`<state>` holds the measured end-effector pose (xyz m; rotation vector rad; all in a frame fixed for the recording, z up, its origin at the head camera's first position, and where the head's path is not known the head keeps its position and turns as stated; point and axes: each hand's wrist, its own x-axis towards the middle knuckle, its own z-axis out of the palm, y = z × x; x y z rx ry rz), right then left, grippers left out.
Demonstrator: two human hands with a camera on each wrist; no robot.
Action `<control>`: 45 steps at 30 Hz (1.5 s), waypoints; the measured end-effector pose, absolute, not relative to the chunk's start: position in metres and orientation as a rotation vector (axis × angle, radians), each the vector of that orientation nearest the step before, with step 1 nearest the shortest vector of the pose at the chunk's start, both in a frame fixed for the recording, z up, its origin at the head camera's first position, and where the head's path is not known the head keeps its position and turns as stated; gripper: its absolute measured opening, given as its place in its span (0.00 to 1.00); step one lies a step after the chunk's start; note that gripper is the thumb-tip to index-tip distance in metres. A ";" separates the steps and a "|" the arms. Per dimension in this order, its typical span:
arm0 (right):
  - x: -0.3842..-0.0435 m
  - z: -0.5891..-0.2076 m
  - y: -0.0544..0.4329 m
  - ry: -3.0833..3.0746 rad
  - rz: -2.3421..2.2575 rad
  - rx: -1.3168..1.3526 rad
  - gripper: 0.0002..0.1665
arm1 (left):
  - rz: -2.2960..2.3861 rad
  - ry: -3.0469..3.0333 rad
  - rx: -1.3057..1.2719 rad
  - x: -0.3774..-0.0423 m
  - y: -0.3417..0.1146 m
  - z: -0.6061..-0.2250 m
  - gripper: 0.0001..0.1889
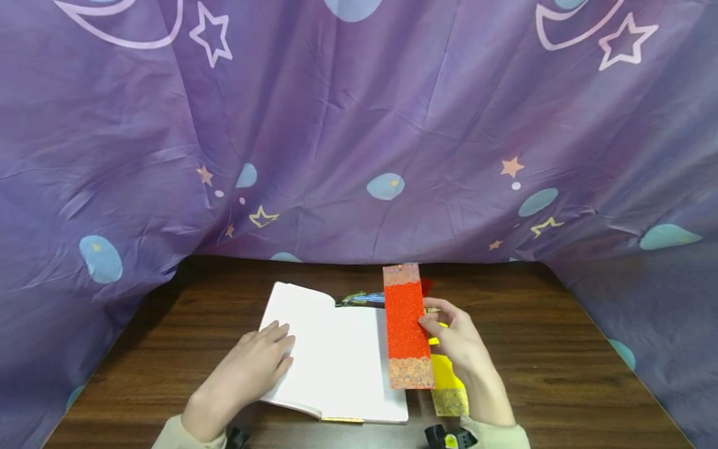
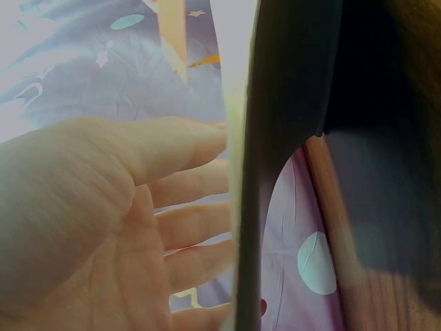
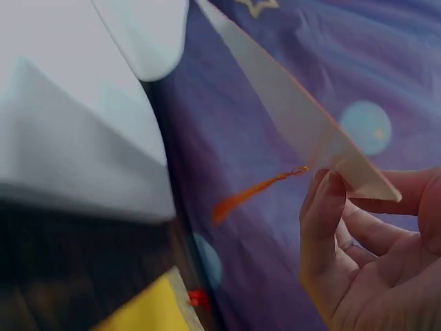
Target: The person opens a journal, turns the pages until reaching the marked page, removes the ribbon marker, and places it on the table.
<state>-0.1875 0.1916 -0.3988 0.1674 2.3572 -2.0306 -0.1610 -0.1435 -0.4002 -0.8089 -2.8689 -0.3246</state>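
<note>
An open notebook [image 1: 331, 362] with blank white pages lies on the table. My left hand [image 1: 260, 355] rests on its left page, fingers fairly straight; in the left wrist view the fingers [image 2: 196, 224] meet the page edge. My right hand [image 1: 457, 337] pinches a red bookmark [image 1: 405, 321] by its right edge, thumb against fingers. That bookmark has glittery bands at both ends and overlaps the right page in the head view. From the right wrist, its pale back shows, with an orange tassel [image 3: 255, 194] by the fingertips.
Partly under my right hand, a yellow bookmark [image 1: 450, 402] with a gold glitter end lies on the table. A blue-green tassel [image 1: 361, 299] extends past the notebook's top edge. Gold trim [image 1: 342, 420] peeks out at its bottom. A purple curtain [image 1: 359, 125] borders the brown table [image 1: 538, 362].
</note>
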 end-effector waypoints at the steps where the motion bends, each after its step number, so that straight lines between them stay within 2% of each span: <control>1: -0.187 -0.397 0.197 2.359 -2.037 0.168 0.22 | -0.329 -2.871 -0.807 -0.161 -0.144 -0.400 0.14; 10: -0.183 -0.393 0.246 2.326 -2.100 0.245 0.26 | -0.354 -2.867 -0.808 -0.159 -0.143 -0.401 0.14; 25: -0.197 -0.404 0.320 2.377 -1.848 0.258 0.31 | -0.323 -2.852 -0.822 -0.161 -0.141 -0.401 0.14; 45: -0.194 -0.440 0.330 2.459 -1.513 0.374 0.25 | -0.344 -2.924 -0.775 -0.159 -0.141 -0.401 0.15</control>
